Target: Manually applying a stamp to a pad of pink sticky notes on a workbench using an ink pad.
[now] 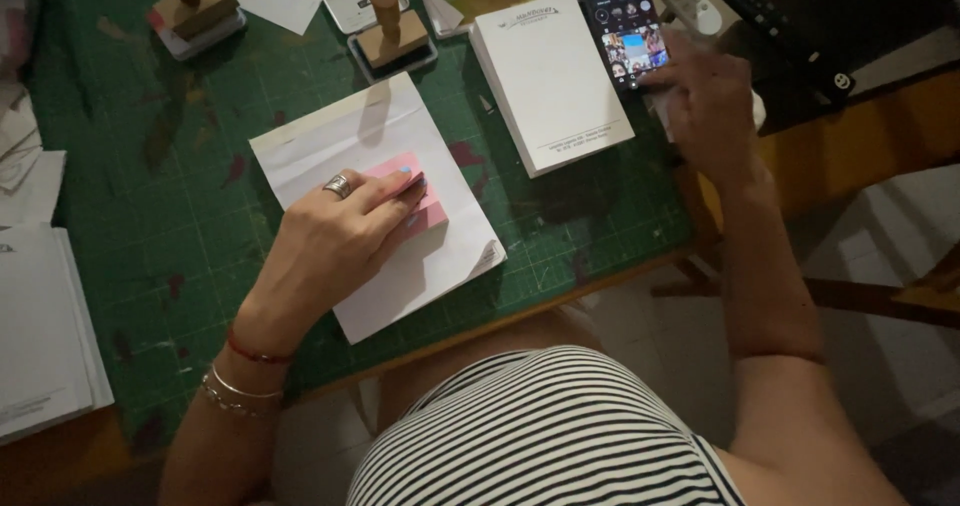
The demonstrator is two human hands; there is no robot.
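Note:
My left hand (pixel 335 241), with a ring and bracelets, rests on a small pink block (pixel 425 206) that lies on a stack of white paper (pixel 420 266) on the green cutting mat (pixel 160 216); its fingers curl over the block's top. My right hand (pixel 705 96) reaches to the mat's far right edge and touches a lit smartphone (pixel 622 21), thumb on the screen. A white notepad (pixel 550 76) lies between the two hands.
A wooden-handled stamp (pixel 392 34) sits on an open ink pad tin (pixel 355 1) at the back. Another wooden stamp (pixel 195 6) stands at the back left. White paper stacks (pixel 45 336) lie at the left edge. The table's wooden edge (pixel 500 321) runs below the mat.

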